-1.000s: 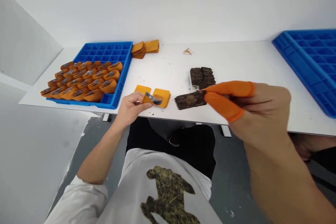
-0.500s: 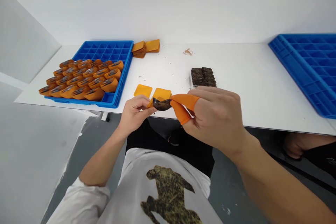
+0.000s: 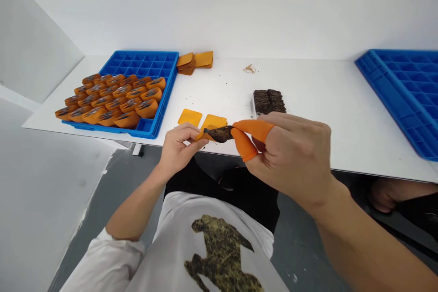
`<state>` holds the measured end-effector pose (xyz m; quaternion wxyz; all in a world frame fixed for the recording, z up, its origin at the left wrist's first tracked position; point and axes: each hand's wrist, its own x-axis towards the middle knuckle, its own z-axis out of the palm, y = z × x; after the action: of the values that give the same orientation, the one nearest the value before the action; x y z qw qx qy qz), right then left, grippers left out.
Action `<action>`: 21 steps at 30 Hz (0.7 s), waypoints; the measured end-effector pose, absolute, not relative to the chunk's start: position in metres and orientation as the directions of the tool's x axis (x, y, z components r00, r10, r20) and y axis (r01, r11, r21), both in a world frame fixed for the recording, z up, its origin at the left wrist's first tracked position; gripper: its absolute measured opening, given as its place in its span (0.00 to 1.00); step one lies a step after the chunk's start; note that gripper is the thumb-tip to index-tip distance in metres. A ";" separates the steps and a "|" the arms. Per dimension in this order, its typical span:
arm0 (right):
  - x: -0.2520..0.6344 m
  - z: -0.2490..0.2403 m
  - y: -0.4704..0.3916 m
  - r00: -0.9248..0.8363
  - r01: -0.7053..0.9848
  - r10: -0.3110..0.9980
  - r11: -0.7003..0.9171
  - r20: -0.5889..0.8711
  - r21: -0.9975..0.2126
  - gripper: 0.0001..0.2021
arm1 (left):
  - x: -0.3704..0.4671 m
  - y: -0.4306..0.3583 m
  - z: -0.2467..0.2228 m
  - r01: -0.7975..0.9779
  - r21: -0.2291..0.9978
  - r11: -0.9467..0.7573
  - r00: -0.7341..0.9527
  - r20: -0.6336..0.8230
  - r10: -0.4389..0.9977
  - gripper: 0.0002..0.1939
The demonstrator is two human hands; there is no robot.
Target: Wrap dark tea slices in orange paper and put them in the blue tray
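Note:
My left hand (image 3: 179,149), low over the table's front edge, pinches a curved yellow-orange square sheet (image 3: 201,134) between thumb and fingers. Orange finger cots cover the thumb and index finger of my right hand (image 3: 294,159). These two fingertips grip one end of a thin dark brown flake-like piece (image 3: 221,133); its other end lies against the sheet in my left hand. Just beyond lie a yellow square (image 3: 190,117) and a second small pile of yellow squares (image 3: 215,121). A white holder with a block of stacked dark brown pieces (image 3: 268,101) stands past my right hand.
A blue divided tray (image 3: 160,121) at left holds rows of curled orange sheets with dark pieces inside (image 3: 102,100). Behind it are stacked orange squares (image 3: 195,61) and rubber bands (image 3: 249,69). Another blue tray (image 3: 386,84) lies right. Someone's leg (image 3: 400,191) shows below the table.
My right hand has shifted slightly right, and more of the dark piece shows between the hands. The whole view has shifted a little; both hands keep their hold.

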<state>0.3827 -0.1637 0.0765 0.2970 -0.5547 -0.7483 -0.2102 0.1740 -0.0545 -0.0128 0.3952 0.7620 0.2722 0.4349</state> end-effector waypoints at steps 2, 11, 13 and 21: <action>0.382 0.076 -0.164 -0.217 0.957 0.704 0.291 0.676 0.005 0.17 | 0.174 -0.056 -0.013 0.085 0.821 -0.564 0.467 0.467 0.750 0.19; 0.377 0.073 -0.160 -0.366 0.916 0.634 0.373 0.682 0.145 0.19 | 0.176 -0.061 -0.013 0.114 0.734 -0.669 0.472 0.552 0.687 0.11; 0.377 0.074 -0.160 -0.404 0.902 0.631 0.393 0.663 0.176 0.20 | 0.176 -0.062 -0.013 0.127 0.732 -0.669 0.478 0.546 0.688 0.11; 0.394 0.064 -0.160 -0.141 0.850 0.809 0.394 0.570 -0.349 0.09 | 0.173 -0.062 -0.011 0.004 0.827 -0.562 0.542 0.470 0.696 0.13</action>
<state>0.3944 -0.1597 0.0645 0.3569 -0.5496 -0.7548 -0.0287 0.1726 -0.0623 -0.0105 0.4102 0.7765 0.2256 0.4219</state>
